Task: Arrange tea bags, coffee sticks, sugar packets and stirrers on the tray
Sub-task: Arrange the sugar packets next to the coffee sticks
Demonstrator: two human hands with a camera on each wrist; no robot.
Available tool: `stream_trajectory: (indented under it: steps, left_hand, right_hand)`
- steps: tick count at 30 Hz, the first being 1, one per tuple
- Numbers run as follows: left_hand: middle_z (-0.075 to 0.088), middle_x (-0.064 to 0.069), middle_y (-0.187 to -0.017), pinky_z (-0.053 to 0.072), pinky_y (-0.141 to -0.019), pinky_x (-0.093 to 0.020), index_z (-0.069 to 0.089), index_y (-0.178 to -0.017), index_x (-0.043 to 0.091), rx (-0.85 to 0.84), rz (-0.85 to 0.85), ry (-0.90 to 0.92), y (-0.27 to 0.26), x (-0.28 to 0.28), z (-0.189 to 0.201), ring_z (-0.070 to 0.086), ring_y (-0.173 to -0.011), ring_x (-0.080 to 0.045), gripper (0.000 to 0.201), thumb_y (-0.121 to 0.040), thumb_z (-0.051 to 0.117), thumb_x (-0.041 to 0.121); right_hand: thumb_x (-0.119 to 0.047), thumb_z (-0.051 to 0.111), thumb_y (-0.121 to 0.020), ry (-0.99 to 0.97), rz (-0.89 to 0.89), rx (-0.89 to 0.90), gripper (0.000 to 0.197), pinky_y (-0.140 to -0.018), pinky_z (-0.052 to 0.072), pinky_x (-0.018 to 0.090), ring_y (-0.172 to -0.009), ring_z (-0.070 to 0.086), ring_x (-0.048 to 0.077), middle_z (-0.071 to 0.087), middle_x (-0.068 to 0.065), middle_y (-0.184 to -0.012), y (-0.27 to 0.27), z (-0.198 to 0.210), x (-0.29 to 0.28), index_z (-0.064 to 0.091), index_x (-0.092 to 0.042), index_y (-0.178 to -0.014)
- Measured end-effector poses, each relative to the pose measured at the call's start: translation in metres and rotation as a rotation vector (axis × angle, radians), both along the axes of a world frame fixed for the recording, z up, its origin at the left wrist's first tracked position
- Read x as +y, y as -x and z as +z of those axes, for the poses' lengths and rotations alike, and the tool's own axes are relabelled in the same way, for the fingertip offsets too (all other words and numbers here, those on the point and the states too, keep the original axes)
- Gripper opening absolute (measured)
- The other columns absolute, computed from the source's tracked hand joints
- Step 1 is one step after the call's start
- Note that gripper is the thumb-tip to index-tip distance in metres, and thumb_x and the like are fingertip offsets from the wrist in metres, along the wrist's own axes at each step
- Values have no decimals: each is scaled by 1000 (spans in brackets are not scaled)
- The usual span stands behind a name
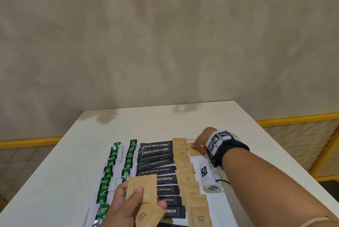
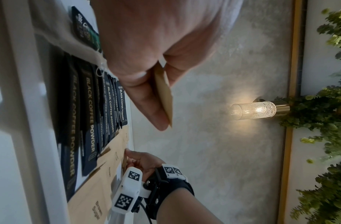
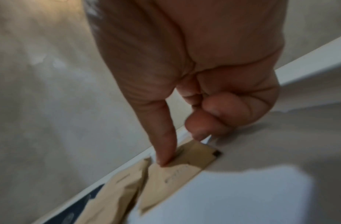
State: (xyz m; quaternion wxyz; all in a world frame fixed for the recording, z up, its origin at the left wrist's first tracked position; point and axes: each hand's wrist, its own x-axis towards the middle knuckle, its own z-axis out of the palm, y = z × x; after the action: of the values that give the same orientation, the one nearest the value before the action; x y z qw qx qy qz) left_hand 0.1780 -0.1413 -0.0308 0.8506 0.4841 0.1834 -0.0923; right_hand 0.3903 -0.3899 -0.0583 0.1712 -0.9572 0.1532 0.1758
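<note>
White tabletop (image 1: 183, 116) under a mottled wall carries my tray (image 1: 216, 201), where two columns of tea bags (image 1: 111, 164), a column of coffee sticks (image 1: 156, 164) and one of sugar packets (image 1: 187, 177) already lie. My right hand (image 1: 201, 139) pins a packet (image 1: 193, 150) at the far end with its forefinger, other fingers curled, starting a second sugar column, I judge. My left hand (image 1: 126, 203) pinches spare packets (image 1: 145, 201) above the near end; I see no stirrers.

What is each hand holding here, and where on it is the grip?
Left hand pinches brown sugar packets at their near ends, thumb on top. Right hand holds nothing; its forefinger presses a packet flat on the tray.
</note>
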Motion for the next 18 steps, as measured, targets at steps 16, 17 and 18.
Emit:
stream_trajectory:
  steps: [16,17,18]
  left_hand:
    - [69,-23,-66,55,-52,-55,54,-101,9,-17,40,-2,-3,0,-3,64,-44,-38,15,-92,50,-3]
    - [69,-19,-60,55,-54,-55,53,-103,8,-13,44,-22,-4,0,-4,65,-44,-37,16,-92,51,-4]
    - [69,-19,-61,55,-51,-54,52,-104,8,-10,42,-38,-4,-1,-3,65,-47,-39,17,-92,51,-4]
  right_hand:
    - [-43,67,-85,-71,-86,15,43,-76,52,30,-56,59,17,64,-2,-59,10,12,-2,55,-17,-53]
    - [-37,69,-86,-128,-114,34,40,-78,53,30,-57,61,18,67,-2,-59,12,12,0,57,-16,-54]
    - [-33,69,-86,-166,-129,34,38,-79,54,31,-59,63,18,68,-3,-57,13,10,1,59,-16,-55]
